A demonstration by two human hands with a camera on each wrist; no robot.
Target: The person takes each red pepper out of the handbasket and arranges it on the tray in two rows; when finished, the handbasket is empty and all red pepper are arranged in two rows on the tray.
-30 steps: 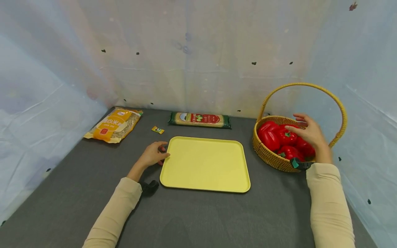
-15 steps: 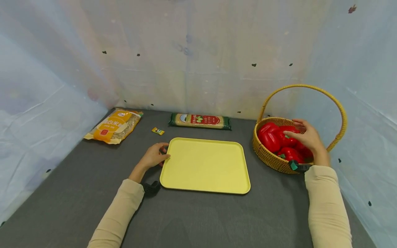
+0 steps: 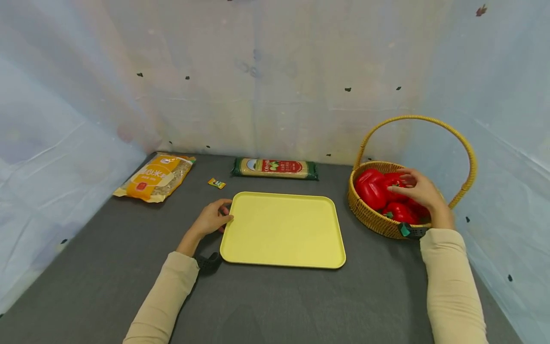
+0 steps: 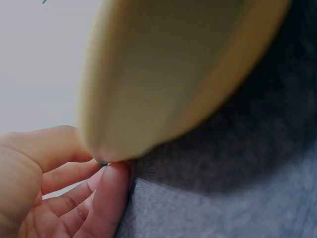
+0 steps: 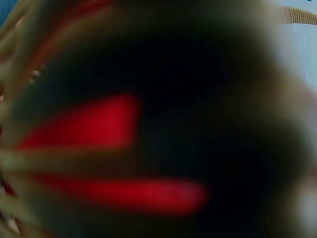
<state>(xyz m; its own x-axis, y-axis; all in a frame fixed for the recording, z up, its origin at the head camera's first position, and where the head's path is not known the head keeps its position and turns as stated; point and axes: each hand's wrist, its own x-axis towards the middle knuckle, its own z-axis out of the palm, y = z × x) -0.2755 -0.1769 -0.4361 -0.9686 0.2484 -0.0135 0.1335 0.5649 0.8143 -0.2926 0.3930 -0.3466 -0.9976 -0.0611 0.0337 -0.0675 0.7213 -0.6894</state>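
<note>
At the left edge of a yellow tray (image 3: 283,231), my left hand (image 3: 211,219) pinches the rim, with the thumb on top. The left wrist view shows thumb and fingertips of the left hand (image 4: 69,183) meeting at the corner of the tray (image 4: 148,89). On the right, my right hand (image 3: 423,192) reaches over a wicker basket (image 3: 374,222) of red bell peppers (image 3: 371,191). Its thumb and fingers are spread apart above one pepper (image 3: 393,181), partly covering it; contact is unclear. Basket weave and red patches appear dark and blurred in the right wrist view.
A bag of grain (image 3: 156,177) lies at the back left, with a small yellow packet (image 3: 216,183) near it. Behind the tray is a long green-ended pasta package (image 3: 275,168). The basket's tall handle (image 3: 412,117) arches over the peppers. Hanging sheets (image 3: 296,71) enclose the table.
My right hand has lowered and shifted slightly left over the peppers. The left hand stays at the tray's edge. The view has shifted a little.
</note>
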